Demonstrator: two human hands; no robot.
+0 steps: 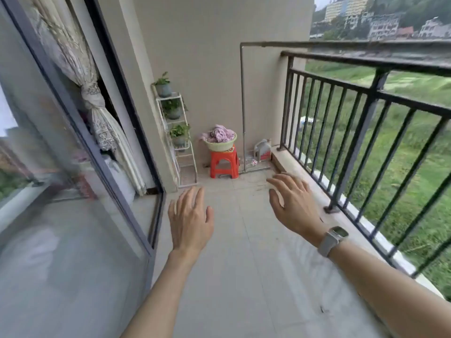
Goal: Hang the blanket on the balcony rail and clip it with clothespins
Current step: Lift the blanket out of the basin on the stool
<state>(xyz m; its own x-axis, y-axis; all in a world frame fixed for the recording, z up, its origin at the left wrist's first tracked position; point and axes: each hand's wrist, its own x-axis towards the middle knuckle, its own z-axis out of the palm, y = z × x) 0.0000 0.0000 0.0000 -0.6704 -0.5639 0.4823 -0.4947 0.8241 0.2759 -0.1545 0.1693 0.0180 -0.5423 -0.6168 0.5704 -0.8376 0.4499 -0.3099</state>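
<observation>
The single wide-angle camera on my head looks forward and down along the pale tiled balcony floor (219, 276), my outstretched forearms close beneath it, the black metal balcony rail (366, 62) at my right.

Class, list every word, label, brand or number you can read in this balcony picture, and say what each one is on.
None can be read.
Jug in the far corner: it has a red label, too small and blurred.
Watch on the right wrist: screen shows no legible text.
Distant buildings: no readable signs.
</observation>
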